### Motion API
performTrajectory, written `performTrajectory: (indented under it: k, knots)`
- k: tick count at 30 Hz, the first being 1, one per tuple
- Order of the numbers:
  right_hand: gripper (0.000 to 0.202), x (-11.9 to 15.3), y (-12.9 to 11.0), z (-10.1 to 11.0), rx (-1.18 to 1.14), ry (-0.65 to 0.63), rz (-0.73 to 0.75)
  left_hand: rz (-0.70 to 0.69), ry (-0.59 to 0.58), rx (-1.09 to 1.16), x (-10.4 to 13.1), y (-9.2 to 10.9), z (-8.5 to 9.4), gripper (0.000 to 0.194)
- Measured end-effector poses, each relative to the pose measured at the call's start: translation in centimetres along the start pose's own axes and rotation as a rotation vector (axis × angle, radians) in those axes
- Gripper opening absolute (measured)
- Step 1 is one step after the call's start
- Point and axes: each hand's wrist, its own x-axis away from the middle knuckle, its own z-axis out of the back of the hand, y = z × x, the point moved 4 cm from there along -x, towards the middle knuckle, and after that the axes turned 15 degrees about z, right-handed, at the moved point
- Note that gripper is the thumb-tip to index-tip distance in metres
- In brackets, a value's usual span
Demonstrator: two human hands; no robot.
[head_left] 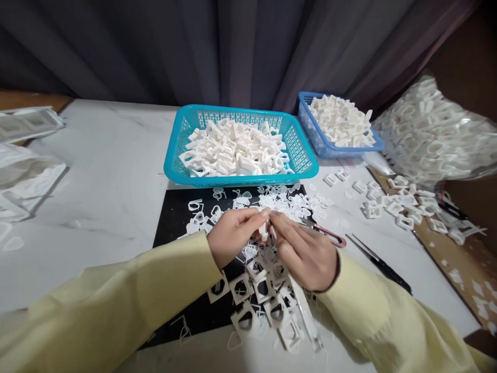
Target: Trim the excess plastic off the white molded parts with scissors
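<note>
Sleeves (155,290) nearest; L hand (235,234), R hand (305,251) pinch white pc (263,233), long axis twd wearer.

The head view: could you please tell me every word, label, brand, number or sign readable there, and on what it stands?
None can be read in this view.
Turquoise basket, blue basket and clear bag: no lettering visible.
Black tweezers: any marking would be too small to read.
</note>
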Motion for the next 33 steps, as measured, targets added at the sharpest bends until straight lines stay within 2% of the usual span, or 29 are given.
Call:
performTrajectory:
  k: [6, 11, 18, 27, 33]
  knots:
    - [0.012, 1.8, 2.8, 1.5, -0.148, 0.107, -0.34, 0.055, -0.033, 0.011, 0.6, 0.1, -0.3, 0.031]
    - [0.025, 1.5, 2.4, 1.8, -0.408, 0.124, -0.479, 0.008, 0.005, 0.021, 0.4, 0.4, 0.0, 0.027]
    - [0.021, 1.2, 1.8, 1.1, -0.553, 0.108, -0.488, -0.038, 0.014, -0.011, 0.5, 0.4, 0.2, 0.025]
    - [0.018, 1.2, 1.7, 1.0, -0.519, 0.094, -0.462, -0.023, 0.003, -0.003, 0.4, 0.2, 0.3, 0.026]
    - [0.014, 1.3, 1.3, 0.7, -0.472, 0.109, -0.444, 0.004, -0.044, 0.046, 0.4, 0.4, 0.0, 0.029]
